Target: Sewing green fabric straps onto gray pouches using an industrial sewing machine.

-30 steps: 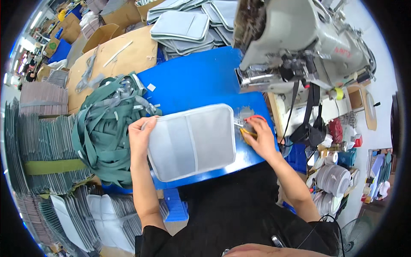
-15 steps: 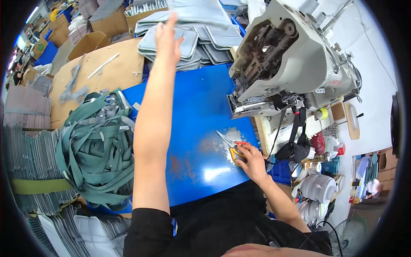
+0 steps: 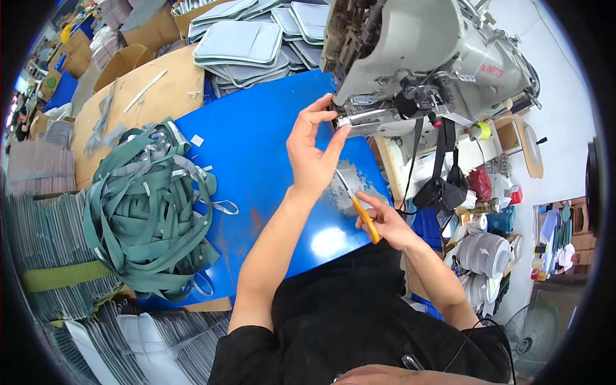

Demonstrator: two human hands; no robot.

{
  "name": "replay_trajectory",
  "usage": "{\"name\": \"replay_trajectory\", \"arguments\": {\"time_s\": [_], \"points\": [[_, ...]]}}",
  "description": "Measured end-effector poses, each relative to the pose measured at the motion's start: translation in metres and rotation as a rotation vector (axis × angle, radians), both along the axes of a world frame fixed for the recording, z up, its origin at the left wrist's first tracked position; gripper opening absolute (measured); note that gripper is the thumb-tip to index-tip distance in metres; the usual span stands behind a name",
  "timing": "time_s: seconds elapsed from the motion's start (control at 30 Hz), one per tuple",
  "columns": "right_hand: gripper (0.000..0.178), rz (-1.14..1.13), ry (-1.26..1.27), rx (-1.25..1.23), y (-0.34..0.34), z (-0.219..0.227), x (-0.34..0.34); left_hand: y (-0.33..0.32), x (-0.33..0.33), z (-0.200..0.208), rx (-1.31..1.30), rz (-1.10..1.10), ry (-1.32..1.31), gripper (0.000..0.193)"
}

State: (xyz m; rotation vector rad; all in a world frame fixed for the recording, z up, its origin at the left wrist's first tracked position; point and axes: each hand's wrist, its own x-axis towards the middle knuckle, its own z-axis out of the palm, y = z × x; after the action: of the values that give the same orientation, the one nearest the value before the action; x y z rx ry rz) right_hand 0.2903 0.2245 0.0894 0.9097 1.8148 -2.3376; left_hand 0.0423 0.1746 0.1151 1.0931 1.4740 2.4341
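Head view: two bare hands at a smooth blue worktop [image 3: 253,131], yellow-handled steel scissors [image 3: 362,216] at four o'clock.
Reading from the centre, we find the left hand [image 3: 311,151] at twelve, thumb and forefinger parted at the metal end of the large grey-white sewing machine [image 3: 423,38]; we cannot tell whether they pinch anything. The right hand [image 3: 390,226], at four, has fingers closed on the scissors, blades toward eleven. We note heaped flat green straps [image 3: 151,218] at nine and stacked grey round-cornered rectangular pieces [image 3: 237,43] at eleven.
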Motion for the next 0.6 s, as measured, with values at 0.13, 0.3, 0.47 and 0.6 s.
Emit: {"name": "replay_trajectory", "arguments": {"time_s": [0.13, 0.3, 0.47, 0.6], "points": [[0.075, -0.083, 0.373, -0.132, -0.028, 0.056, 0.003, -0.002, -0.006, -0.001, 0.029, -0.127, -0.054, 0.022], [0.076, -0.161, 0.432, -0.200, -0.032, 0.101, -0.014, -0.003, -0.015, -0.005, 0.021, -0.198, -0.094, 0.017], [0.073, -0.124, 0.446, -0.202, -0.025, 0.119, -0.036, -0.007, -0.020, -0.001, -0.024, -0.214, -0.066, 0.010], [0.069, -0.171, 0.393, -0.301, -0.019, 0.120, -0.045, -0.008, -0.023, 0.003, -0.040, -0.233, -0.120, 0.008]]}}
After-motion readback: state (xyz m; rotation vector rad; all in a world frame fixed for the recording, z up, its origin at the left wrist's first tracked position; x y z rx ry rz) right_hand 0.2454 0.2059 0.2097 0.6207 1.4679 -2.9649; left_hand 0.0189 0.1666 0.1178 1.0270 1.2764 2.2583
